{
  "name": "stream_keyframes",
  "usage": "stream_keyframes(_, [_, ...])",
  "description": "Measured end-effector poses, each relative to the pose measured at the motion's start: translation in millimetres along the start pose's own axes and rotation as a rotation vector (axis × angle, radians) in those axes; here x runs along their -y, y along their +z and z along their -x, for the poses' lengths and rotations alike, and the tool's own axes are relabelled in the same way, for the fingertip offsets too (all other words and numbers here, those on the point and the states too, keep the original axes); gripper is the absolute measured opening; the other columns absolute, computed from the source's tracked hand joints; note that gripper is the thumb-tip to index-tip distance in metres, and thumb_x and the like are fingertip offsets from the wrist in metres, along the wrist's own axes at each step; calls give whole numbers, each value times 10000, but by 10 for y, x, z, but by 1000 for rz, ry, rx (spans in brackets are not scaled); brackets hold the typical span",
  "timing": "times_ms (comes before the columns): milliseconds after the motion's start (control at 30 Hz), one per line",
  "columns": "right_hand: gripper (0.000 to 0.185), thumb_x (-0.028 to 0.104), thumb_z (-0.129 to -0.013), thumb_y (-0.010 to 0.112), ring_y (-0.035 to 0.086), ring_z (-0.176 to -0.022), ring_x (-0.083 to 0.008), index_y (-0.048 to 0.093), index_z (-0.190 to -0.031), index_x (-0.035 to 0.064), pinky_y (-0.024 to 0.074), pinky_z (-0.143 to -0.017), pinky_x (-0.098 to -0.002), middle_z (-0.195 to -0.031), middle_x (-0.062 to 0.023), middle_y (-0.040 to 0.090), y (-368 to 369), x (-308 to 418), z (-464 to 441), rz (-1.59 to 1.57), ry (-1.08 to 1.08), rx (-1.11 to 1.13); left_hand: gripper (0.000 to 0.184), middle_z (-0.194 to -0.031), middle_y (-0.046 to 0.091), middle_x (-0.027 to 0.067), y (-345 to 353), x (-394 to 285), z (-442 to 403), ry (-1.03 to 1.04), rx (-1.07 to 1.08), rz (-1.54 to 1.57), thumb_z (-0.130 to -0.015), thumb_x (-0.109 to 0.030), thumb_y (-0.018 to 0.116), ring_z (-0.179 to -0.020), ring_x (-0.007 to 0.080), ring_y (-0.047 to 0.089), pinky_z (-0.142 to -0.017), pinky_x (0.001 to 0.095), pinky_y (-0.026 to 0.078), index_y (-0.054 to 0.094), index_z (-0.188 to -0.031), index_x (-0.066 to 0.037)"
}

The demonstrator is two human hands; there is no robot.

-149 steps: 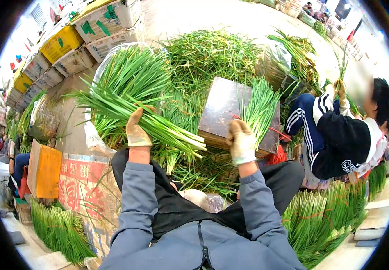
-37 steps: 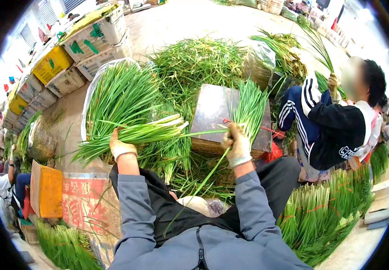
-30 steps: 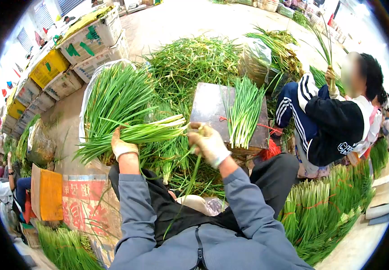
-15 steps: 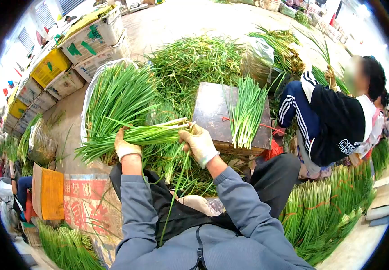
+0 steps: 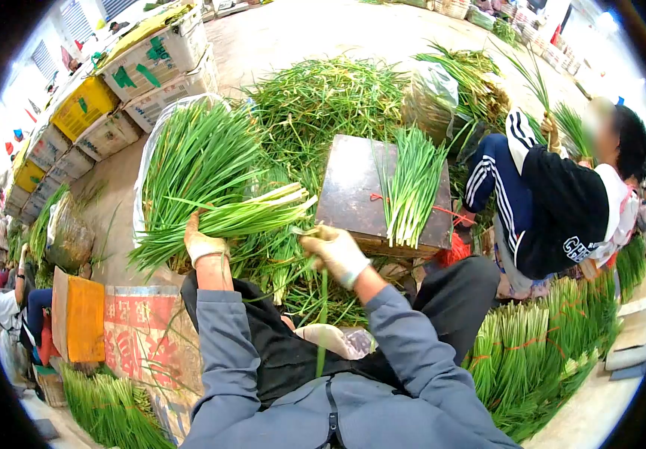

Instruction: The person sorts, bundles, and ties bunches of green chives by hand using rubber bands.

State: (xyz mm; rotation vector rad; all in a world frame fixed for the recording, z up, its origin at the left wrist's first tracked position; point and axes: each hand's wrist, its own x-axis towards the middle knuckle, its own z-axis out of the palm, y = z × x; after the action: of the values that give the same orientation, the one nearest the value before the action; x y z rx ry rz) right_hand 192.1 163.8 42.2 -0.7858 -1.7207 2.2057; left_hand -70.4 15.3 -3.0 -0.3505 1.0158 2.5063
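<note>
My left hand (image 5: 205,243), in a pale work glove, is wrapped round a bunch of garlic chives (image 5: 255,215). Their pale cut ends point right and the green leaves trail left. To the right of those ends is my gloved right hand (image 5: 335,257), its fingers pinched together, apart from the bunch. A long loose chive leaf (image 5: 323,322) hangs below it, over my lap. Another pile of chives (image 5: 412,187) lies on the dark-topped box (image 5: 349,176) ahead, with red ties beside it.
A lined basket of chives (image 5: 196,153) stands at left front. Loose leaf trimmings (image 5: 323,97) are heaped ahead. Tied bundles (image 5: 517,337) stand at right, near a seated person (image 5: 562,194) holding stalks. Stacked crates (image 5: 151,75) line the far left. A cardboard box (image 5: 80,318) sits at left.
My right hand has drawn away from the bunch's pale ends, slightly down and right, with the loose leaf moving right. My left hand keeps its hold, shifted slightly left.
</note>
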Motion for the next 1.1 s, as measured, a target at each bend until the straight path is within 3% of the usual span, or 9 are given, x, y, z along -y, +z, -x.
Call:
stream_keyframes(167, [217,206,-920,686,512,-505,-76,645,-1028,21,420,-461,-234,-767,-19,622,315,-181,-259,-165,106,-25,349,-1161,663,209,180,48,203,74,-56,8,-998,-270,460,-1036,373,634,-955,555,491,641,-1119,2])
stream_keyframes(233, [165,163,-932,664,514,-507,-77,644,-1019,25,408,-446,-226,-768,-21,616,298,-144,-263,-403,-5,-120,355,-1176,671,136,200,13,216,-3,-55,36,-1006,-356,449,-1040,356,618,-927,607,470,624,-1146,-81])
stream_keyframes(433, [58,91,-958,621,485,-481,-47,610,-1007,64,352,-387,-193,-740,-21,609,-413,-310,-9,-725,-91,-243,404,-1157,676,146,-4,-69,95,57,29,17,-989,-405,477,-1038,356,619,-908,565,486,614,-1170,-70])
stream_keyframes(600, [171,161,-957,657,521,-496,-64,645,-1078,40,396,-429,-197,-727,-18,609,-573,-756,-48,-262,41,-368,358,-1194,658,133,87,-138,150,37,-1,70,-1004,-370,457,-1087,358,602,-983,604,440,609,-1176,-95])
stream_keyframes(700, [275,251,-933,683,548,-546,-94,635,-1098,36,433,-478,-235,-806,-30,660,-307,-508,-91,-227,-43,-142,344,-1180,670,115,84,-111,149,25,55,71,-987,-373,480,-1099,357,598,-958,634,438,624,-1167,-118])
stream_keyframes(900, [251,146,-934,668,536,-555,-53,612,-1156,42,427,-486,-197,-863,-32,682,-26,-139,-172,-311,-158,-275,343,-1207,657,122,-3,-71,50,21,92,37,-986,-370,480,-1103,339,597,-972,592,445,615,-1176,-119])
stream_keyframes(967, [147,171,-944,693,528,-555,-47,636,-1045,80,410,-456,-182,-850,-27,678,-198,-125,-122,-316,-173,-319,357,-1196,663,129,-8,-109,102,2,51,60,-990,-377,475,-1093,330,607,-972,572,455,612,-1175,-103])
stream_keyframes(1033, [128,192,-929,718,518,-554,-47,650,-993,104,405,-456,-176,-837,-30,671,-442,-129,-140,-731,-394,-339,347,-1167,675,130,-28,-170,150,74,61,64,-979,-365,513,-1070,311,619,-960,536,475,614,-1163,-89])
stream_keyframes(1100, [118,185,-920,724,513,-559,-50,658,-969,100,402,-458,-171,-827,-32,665,-794,253,24,-641,-498,-572,329,-1133,686,129,-70,-279,195,48,51,62,-948,-346,574,-1039,299,627,-946,511,488,631,-1121,-73])
